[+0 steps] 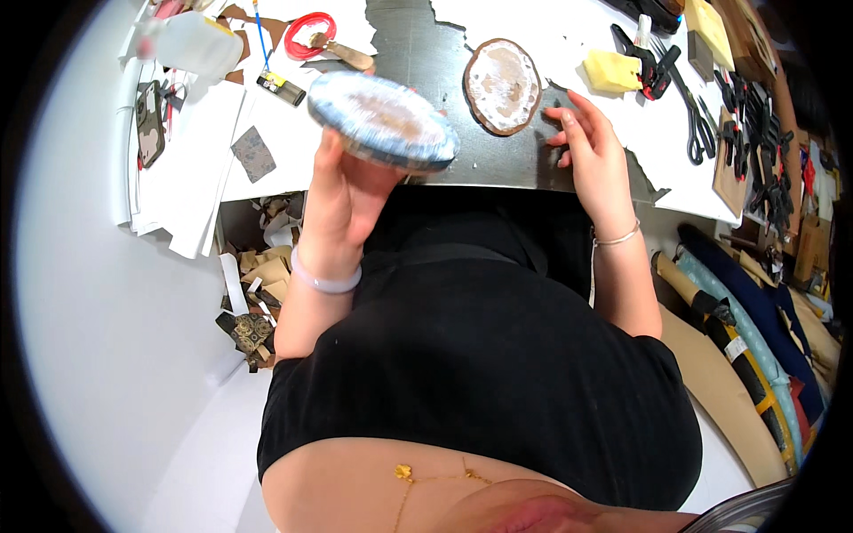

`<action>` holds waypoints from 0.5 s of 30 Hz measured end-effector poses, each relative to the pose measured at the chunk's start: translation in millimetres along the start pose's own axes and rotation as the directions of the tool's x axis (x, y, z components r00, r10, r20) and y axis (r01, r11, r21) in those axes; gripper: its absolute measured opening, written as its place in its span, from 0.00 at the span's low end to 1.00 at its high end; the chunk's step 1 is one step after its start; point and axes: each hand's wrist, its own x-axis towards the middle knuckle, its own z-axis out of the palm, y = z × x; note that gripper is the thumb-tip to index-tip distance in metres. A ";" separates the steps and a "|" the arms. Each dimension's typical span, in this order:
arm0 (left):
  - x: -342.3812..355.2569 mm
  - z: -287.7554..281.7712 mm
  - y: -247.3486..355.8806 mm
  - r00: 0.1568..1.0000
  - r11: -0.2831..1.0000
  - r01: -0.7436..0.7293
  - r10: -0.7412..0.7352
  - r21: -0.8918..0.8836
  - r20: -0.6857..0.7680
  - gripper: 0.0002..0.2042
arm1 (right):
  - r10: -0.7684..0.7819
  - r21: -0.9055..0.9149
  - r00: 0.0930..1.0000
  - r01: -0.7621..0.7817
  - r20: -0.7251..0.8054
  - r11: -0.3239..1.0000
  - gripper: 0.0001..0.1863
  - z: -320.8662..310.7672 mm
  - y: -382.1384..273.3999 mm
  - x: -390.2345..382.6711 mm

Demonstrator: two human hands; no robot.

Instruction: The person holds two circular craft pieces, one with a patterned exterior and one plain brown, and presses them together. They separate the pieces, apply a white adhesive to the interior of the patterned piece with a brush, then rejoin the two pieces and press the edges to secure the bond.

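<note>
My left hand (342, 200) holds up an oval, blue-edged padded piece (384, 117) from below, above the table's near edge. Its upper face is whitish with a brown middle, as if smeared with glue; the piece is tilted and a little blurred. A second oval piece (503, 86), brown-rimmed with a patchy white coating, lies flat on the dark worn part of the table. Just right of it hovers my right hand (590, 142), fingers loosely bent and apart, with nothing visible in them.
A wooden-handled brush (345, 53) rests across a red ring (302, 37) at the back left. Nearby are a lighter (282, 88), a grey patterned scrap (254, 154), a phone (149, 124) and a plastic bottle (191, 44). Rightward lie a yellow sponge (611, 71), scissors (693, 120) and several clamps (769, 160).
</note>
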 end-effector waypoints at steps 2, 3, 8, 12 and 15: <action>14.4 -3.5 -3.0 0.999 0.999 0.039 -0.038 -0.029 0.030 0.39 | 0.118 0.147 0.990 -0.128 0.072 0.981 0.24 -2.3 -6.3 7.5; 20.9 -1.1 -2.9 0.998 0.998 0.053 -0.051 -0.041 0.046 0.36 | 0.156 0.200 0.982 -0.174 0.106 0.964 0.24 -5.6 -7.3 12.8; 33.9 9.9 2.4 0.987 0.992 0.114 -0.119 0.049 0.110 0.34 | 0.256 0.288 0.929 -0.331 0.268 0.899 0.22 -15.8 -10.9 38.3; 37.2 10.0 0.4 0.984 0.988 0.151 -0.154 0.044 0.088 0.34 | 0.275 0.313 0.899 -0.385 0.341 0.868 0.19 -13.4 -10.8 48.4; 37.2 7.1 0.8 0.982 0.986 0.162 -0.165 0.033 0.097 0.34 | 0.280 0.347 0.878 -0.420 0.388 0.838 0.19 -9.7 -9.4 53.5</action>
